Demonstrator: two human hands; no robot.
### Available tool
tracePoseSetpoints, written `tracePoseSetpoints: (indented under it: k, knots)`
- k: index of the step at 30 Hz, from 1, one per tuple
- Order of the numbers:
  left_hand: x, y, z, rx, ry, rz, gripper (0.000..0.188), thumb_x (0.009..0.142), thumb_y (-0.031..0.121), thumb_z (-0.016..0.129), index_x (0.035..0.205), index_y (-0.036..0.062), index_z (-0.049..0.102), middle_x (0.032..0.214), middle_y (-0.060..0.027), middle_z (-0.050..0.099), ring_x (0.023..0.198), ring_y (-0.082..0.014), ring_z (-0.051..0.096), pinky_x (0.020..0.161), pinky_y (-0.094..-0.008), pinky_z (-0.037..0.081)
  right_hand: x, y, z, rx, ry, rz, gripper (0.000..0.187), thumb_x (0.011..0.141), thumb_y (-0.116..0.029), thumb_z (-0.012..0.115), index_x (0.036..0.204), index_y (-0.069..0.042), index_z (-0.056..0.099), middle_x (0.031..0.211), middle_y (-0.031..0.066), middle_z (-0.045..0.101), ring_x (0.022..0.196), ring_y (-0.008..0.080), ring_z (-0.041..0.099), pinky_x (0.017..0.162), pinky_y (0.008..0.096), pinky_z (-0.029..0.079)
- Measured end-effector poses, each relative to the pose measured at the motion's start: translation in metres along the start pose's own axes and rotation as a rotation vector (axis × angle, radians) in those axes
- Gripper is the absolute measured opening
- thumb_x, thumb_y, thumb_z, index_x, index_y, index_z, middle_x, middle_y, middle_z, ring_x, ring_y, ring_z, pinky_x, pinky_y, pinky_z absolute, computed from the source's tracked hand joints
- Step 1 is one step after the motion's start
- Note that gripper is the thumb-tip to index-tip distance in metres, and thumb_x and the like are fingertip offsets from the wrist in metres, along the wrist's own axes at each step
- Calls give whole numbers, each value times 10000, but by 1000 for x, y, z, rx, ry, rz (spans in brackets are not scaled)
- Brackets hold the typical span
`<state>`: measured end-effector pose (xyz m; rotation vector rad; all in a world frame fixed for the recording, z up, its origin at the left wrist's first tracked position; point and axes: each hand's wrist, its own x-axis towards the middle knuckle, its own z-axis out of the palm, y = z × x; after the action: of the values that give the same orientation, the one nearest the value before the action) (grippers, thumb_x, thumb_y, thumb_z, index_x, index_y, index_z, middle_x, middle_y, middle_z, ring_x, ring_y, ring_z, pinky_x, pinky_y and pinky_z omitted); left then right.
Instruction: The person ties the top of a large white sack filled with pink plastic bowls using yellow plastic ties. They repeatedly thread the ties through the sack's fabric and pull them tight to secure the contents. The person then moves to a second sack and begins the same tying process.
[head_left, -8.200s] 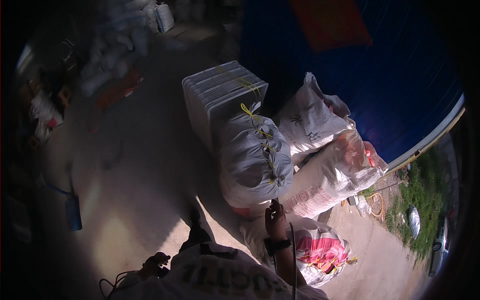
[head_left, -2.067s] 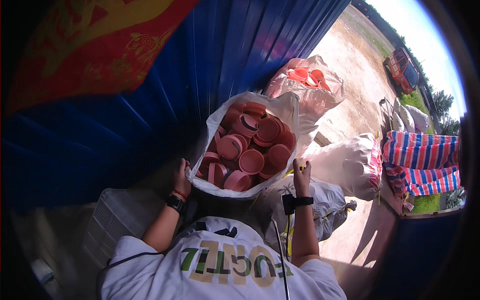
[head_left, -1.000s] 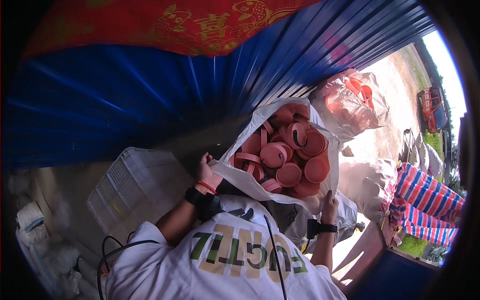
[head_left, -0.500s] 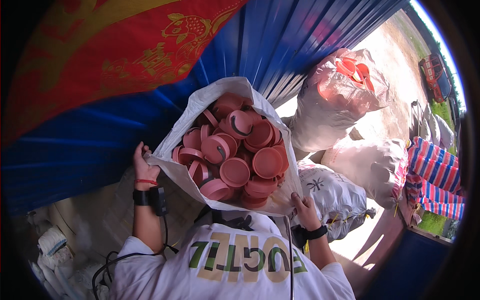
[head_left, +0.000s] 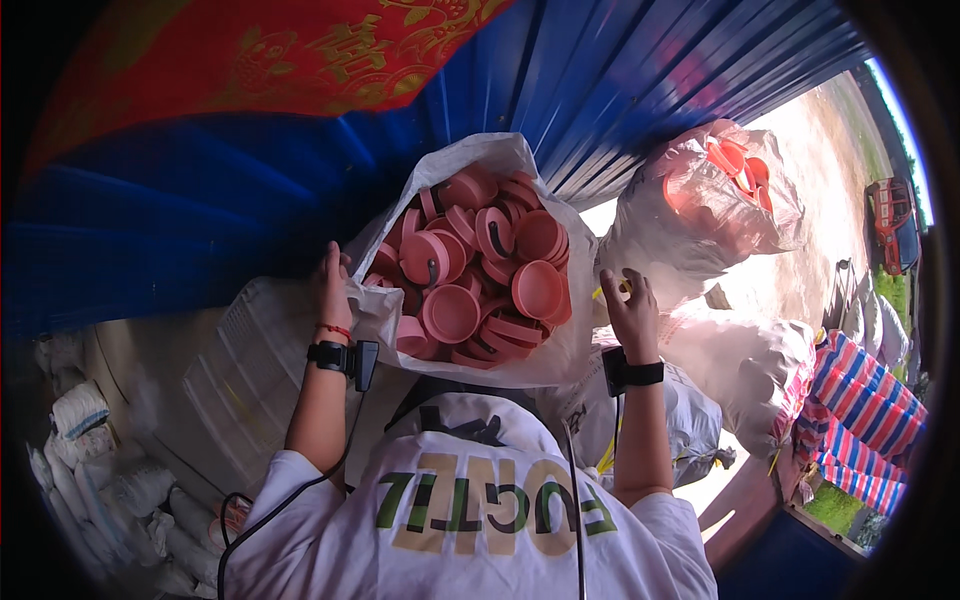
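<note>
A white woven sack (head_left: pixel 465 374) gapes upward in front of me, filled with pink round plastic caps (head_left: pixel 450 314), a few showing a dark strip. At its left rim, my left hand (head_left: pixel 334 287) is closed on the sack's edge, where a flap of fabric folds inward. My right hand (head_left: pixel 632 308) is off the rim, raised just right of the sack. Its thumb and fingers curl together around what looks like thin yellow string (head_left: pixel 625 287), only a little of which shows.
Behind on the right stands a clear bag (head_left: pixel 700 205) of similar caps. Stuffed white sacks (head_left: pixel 745 365) and a striped bag (head_left: pixel 860 400) lie at right. A blue corrugated wall (head_left: pixel 210 215) with a red cloth (head_left: pixel 300 60) rises beyond. A pale crate (head_left: pixel 245 370) sits left.
My right hand has let go of the sack's near right rim and moved up beside it. My left hand has shifted slightly, and the left rim has folded inward.
</note>
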<state>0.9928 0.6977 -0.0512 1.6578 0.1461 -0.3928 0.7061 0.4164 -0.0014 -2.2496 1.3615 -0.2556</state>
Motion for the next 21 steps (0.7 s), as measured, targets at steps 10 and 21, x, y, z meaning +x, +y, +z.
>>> tracePoseSetpoints:
  k: [10,21]
  knots:
    - [-10,-24,-47,-638,120,-327,314,878,403,560,752,120,506,675,12,409,749,-204,523,763,-413,455,-20,55,68,371,-206,56,397,895,-340,521,665,-19,561,570,33,556,536,211,521,530,353,386]
    - [-17,6,-87,-662,230,-379,270,911,239,472,653,160,466,624,31,409,602,-115,420,642,-272,394,-92,25,8,814,-191,207,321,927,-226,520,642,-86,474,567,-80,420,507,15,334,452,221,237]
